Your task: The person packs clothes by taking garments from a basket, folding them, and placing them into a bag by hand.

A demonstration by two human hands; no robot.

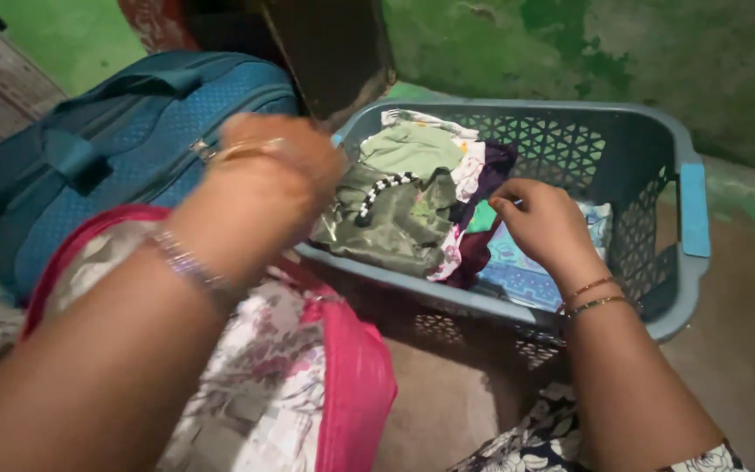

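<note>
Olive-green cloth (399, 218), crumpled and crossed by a black-and-white beaded cord (384, 193), is lying heaped against the left wall of a grey-blue plastic laundry basket (657, 140) and spilling over its near rim, with a paler green piece, white printed fabric and a dark purple garment (491, 188) bunched beside it toward the middle. In the head view the right hand (545, 223) is reaching over the near rim into the basket, fingers curled and pinching at the clothes where the purple garment is meeting a light blue patterned cloth (517, 271) on the basket's floor. The left hand (277, 162) is hovering blurred at the basket's left corner, just above the olive cloth; whether it is gripping anything I cannot tell. A teal travel bag (124, 149) is sitting just beyond the basket's left side, and a pink-edged floral cloth (308, 367) is lying below the near rim
</note>
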